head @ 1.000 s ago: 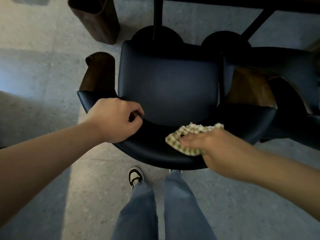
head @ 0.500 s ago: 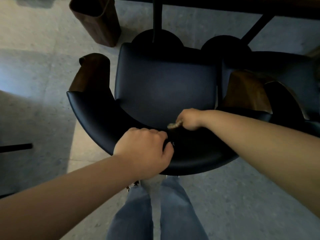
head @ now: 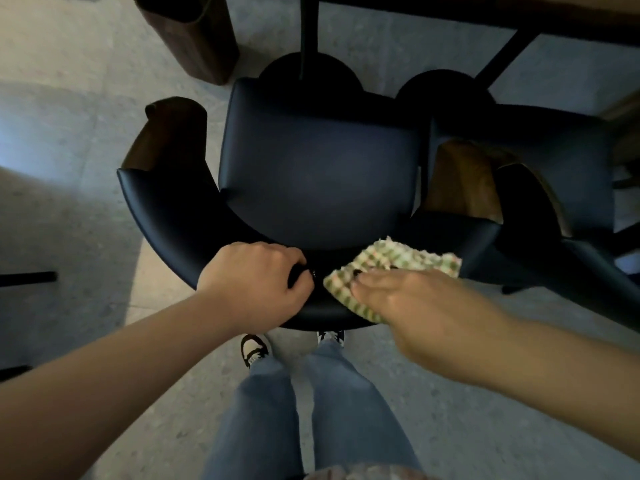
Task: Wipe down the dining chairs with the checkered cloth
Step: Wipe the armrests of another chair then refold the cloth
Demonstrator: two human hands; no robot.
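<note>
A dark blue dining chair (head: pixel 315 174) with a curved backrest and wooden arm ends stands right below me. My left hand (head: pixel 256 282) grips the top of the backrest, fingers curled over its rim. The green and white checkered cloth (head: pixel 388 265) lies spread on the backrest just to the right. My right hand (head: pixel 412 306) presses flat on the cloth with straight fingers, and it is motion blurred.
A second dark chair (head: pixel 540 181) stands close on the right, its wooden arm (head: pixel 457 178) touching the first chair's side. A dark table edge (head: pixel 519 12) with black legs runs along the top. A brown wooden piece (head: pixel 194 32) stands at the upper left. My legs and shoes are below.
My right hand came back from the inner side of the backrest to its top, with the cloth now spread flat under it. My left hand stayed gripping the backrest.
</note>
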